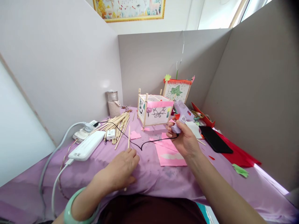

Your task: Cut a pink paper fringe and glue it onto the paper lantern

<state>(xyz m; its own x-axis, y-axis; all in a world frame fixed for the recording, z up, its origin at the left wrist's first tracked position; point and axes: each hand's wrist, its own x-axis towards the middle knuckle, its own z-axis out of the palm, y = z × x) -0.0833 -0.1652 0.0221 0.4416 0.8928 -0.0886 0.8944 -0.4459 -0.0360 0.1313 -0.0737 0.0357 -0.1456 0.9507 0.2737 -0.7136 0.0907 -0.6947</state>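
Note:
My right hand [184,140] is closed around the handle of a lilac glue gun [182,113], held above the purple cloth with its nozzle toward a small paper lantern box [154,110] on a wooden stick frame. The gun's black cord [140,146] loops across the cloth. My left hand [122,169] rests low on the cloth, fingers curled over a thin wooden stick [129,137] that runs away from it. A green bangle [70,208] circles that wrist. Pink paper sheets [169,154] lie between the hands.
A pile of wooden sticks [118,124], a white power strip [87,144] and cables lie at left, a glass jar [113,104] behind. A second decorated lantern [177,90] stands at the back. A black phone [216,140] and red paper [240,155] lie right. Grey partition walls enclose the table.

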